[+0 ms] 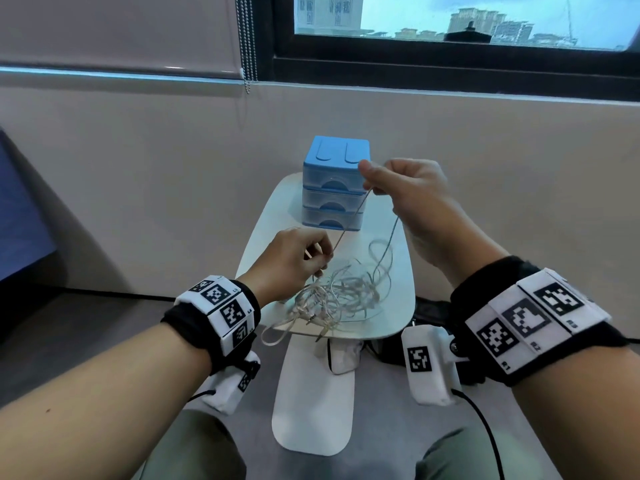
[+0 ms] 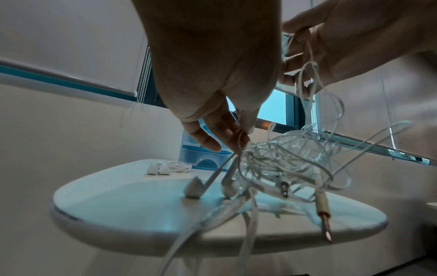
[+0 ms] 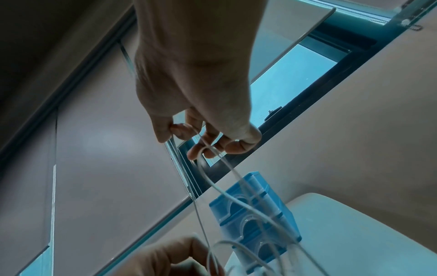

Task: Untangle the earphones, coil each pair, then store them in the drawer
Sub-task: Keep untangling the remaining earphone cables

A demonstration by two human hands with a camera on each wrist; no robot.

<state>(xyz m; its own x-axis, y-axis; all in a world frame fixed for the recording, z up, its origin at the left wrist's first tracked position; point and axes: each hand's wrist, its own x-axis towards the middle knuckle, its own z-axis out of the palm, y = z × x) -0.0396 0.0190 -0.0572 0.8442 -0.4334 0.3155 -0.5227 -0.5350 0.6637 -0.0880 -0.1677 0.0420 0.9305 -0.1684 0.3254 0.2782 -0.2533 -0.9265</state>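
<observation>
The left hand [image 1: 294,258] pinches a white cord at the top of the tangled earphones [image 1: 336,299], which lie on the desk [image 1: 398,306] just below it. The right hand [image 1: 405,188] pinches the same cord higher up, right in front of the blue drawer box [image 1: 334,183].

Glossy translucent blue plastic drawers [image 1: 333,188], smooth white rubbery earphone cables [image 1: 341,292], metal-tipped plugs [image 2: 327,232], smooth matt white worktop [image 1: 398,299].

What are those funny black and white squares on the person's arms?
Both forearms are bare, with no sleeves. Each wrist wears a black fabric band carrying a row of white blocks printed with black square patterns, like pixel codes. A white box with one more such pattern hangs under each wrist, and a thin black cable runs from it. No gloves on either hand.
</observation>
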